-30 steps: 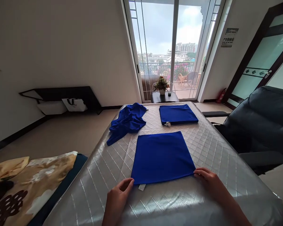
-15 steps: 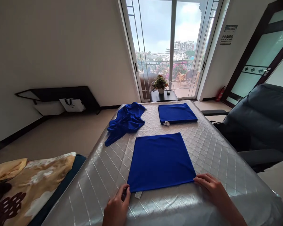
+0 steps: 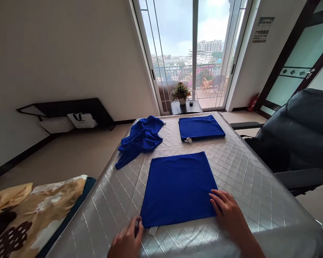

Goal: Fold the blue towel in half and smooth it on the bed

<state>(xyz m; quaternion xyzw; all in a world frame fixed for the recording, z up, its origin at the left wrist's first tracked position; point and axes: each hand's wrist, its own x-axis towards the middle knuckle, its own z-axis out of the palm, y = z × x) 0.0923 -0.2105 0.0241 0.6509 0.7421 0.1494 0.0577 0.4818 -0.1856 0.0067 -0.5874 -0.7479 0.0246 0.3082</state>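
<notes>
A folded square blue cloth [image 3: 177, 186] lies flat on the quilted silver table [image 3: 253, 186] in front of me. My left hand [image 3: 127, 242] pinches its near left corner, next to a small white tag [image 3: 153, 230]. My right hand [image 3: 228, 213] rests flat on the cloth's near right corner, fingers stretched out. Farther back lies a second folded blue cloth [image 3: 200, 128], and to its left a crumpled blue cloth [image 3: 141, 138] hangs partly over the table edge.
A patterned brown cushion [image 3: 29, 211] sits low on the left. A black padded chair [image 3: 298, 132] stands close on the right. Beyond the table are a small dark stand with a potted plant [image 3: 181, 94] and glass balcony doors [image 3: 191, 53].
My right hand has slid left from the cloth's outer right edge onto its corner. My left hand has closed on the near left corner. The view has shifted slightly.
</notes>
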